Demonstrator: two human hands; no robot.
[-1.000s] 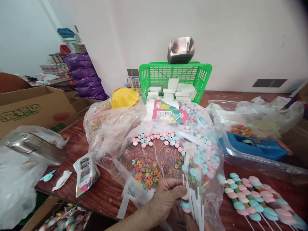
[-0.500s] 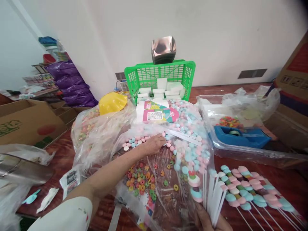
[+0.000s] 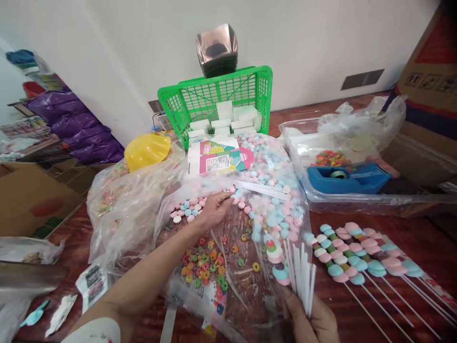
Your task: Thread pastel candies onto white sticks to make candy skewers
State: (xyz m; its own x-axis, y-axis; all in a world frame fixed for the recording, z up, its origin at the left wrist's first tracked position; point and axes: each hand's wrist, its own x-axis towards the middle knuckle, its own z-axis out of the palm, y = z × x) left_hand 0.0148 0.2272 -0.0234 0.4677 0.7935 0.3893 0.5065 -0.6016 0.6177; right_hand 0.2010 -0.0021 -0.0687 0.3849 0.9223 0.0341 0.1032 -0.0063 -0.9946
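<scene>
While the left hand reaches forward over the crumpled clear plastic bag, its fingers bend down onto a loose row of pink, blue and white candy discs; whether they pinch one cannot be told from this view. Nearer the person, a scatter of small coloured ring candies lies on the same plastic, just beside the forearm. At the bottom edge, the right hand is clenched around the lower ends of a fan of white sticks, which point up and away from it. A short stack of candies sits at the left side of that fan. To the right, finished skewers lie side by side on the wooden table. Behind them a blue tape dispenser rests in a clear tray. A green basket stands at the back, and a yellow bowl lies to its left.
</scene>
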